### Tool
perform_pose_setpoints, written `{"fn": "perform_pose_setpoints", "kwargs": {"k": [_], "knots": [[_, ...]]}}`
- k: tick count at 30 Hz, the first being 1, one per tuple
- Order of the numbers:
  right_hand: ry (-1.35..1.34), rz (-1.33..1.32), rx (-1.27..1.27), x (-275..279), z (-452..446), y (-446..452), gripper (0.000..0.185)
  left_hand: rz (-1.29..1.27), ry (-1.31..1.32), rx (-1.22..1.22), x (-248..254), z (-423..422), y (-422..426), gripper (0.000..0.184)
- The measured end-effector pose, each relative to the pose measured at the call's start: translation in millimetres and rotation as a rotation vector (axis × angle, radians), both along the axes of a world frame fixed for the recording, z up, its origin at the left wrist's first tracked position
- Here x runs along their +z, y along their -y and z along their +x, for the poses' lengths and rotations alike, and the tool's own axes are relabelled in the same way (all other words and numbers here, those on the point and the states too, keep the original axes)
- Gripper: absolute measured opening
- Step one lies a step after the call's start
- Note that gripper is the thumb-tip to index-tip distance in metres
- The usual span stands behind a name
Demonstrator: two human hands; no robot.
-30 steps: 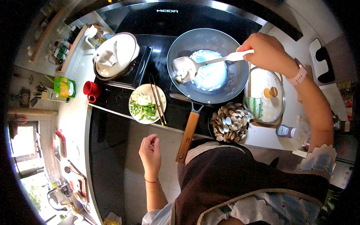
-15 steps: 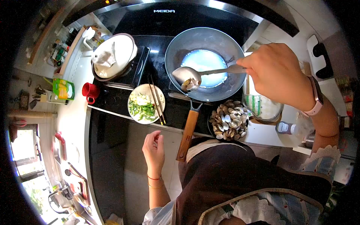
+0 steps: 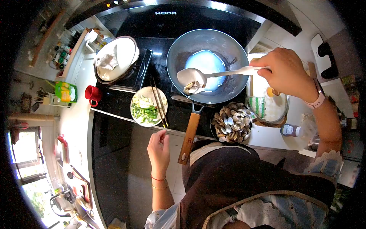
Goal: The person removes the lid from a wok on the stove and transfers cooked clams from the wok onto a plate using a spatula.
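My right hand (image 3: pixel 288 72) is closed round the handle end of a metal cooking spoon (image 3: pixel 225 72). Several clams (image 3: pixel 193 88) lie in the bowl of the spoon, held over the left part of the wok (image 3: pixel 179 49). Cloudy, bright liquid (image 3: pixel 206 61) covers the wok's bottom. Left of the wok's wooden handle (image 3: pixel 187 139), my left hand (image 3: pixel 159 148) hangs in the air, loosely curled with the thumb apart and nothing seen in it. Many more clams (image 3: pixel 233 124) are heaped in a dark bowl in front of the wok.
A plate (image 3: pixel 135 114) of chopped greens and pale pieces, with chopsticks (image 3: pixel 159 105) across it, stands left of the wok handle. Behind it are a lidded pot (image 3: pixel 127 49) and a red mug (image 3: pixel 92 93). On the right are a glass lid (image 3: pixel 276 120) and a bottle (image 3: pixel 289 130).
My right hand has shifted slightly right and down, drawing the spoon a little to the right. The clams stay in its bowl. My left hand has barely moved.
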State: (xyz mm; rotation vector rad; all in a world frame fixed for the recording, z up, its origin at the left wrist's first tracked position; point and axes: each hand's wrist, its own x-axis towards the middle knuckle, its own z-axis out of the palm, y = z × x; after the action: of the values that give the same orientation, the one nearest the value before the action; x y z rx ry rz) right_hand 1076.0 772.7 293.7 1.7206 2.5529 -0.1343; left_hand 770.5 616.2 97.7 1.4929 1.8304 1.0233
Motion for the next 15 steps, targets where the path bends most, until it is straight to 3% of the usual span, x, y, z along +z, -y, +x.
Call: {"fn": "perform_pose_setpoints", "kwargs": {"k": [6, 8, 11, 15], "knots": [[-0.266, -0.075, -0.057, -46.5, 60.0, -3.1, 0.023, 0.16, -0.117, -0.134, 11.8, 13.7, -46.8, 0.015], [-0.555, -0.337, -0.156, -74.4, 86.1, -5.2, 0.024, 0.174, -0.121, -0.166, 13.3, 21.3, -71.4, 0.014], [-0.667, -0.509, -0.378, -105.2, 108.7, 4.3, 0.025, 0.173, -0.126, -0.226, 5.8, 26.8, -104.0, 0.013], [-0.897, -0.575, -0.351, -136.7, 123.1, 17.8, 0.029, 0.183, -0.119, -0.282, 0.1, 32.7, -131.9, 0.013]]}}
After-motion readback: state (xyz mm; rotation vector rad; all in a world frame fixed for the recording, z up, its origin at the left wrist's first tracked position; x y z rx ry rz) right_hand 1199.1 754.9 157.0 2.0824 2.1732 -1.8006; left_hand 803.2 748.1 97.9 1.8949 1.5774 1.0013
